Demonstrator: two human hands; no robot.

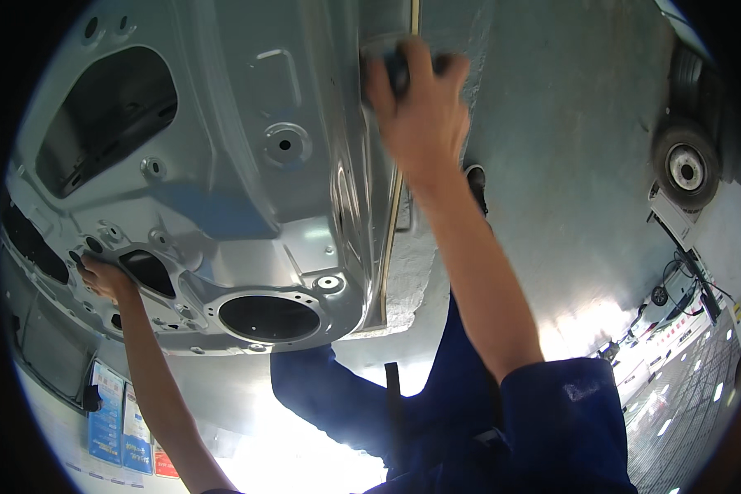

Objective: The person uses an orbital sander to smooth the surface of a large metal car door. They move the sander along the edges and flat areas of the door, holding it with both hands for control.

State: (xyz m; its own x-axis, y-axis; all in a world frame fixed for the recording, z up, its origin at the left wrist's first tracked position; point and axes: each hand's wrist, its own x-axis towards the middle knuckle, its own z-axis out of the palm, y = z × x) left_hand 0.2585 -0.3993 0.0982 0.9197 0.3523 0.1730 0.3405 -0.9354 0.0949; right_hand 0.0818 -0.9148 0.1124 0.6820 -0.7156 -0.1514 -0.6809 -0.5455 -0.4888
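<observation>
A bare grey metal car door with round and oblong openings fills the left half of the view, its inner side toward me. At its far left part my left hand is closed on the panel's metal beside a dark opening; its fingertips are partly hidden. My right hand is stretched forward over the door's right edge. Its fingers curl around a dark, block-like object, mostly covered by the hand and slightly blurred, so its kind is unclear. The object sits at or just above the edge; I cannot tell if it touches.
A thin yellowish strip runs along the floor beside the door's edge. My shoe stands right of it. At the right are a wheel with a tyre and a car. Blue posters hang at the lower left.
</observation>
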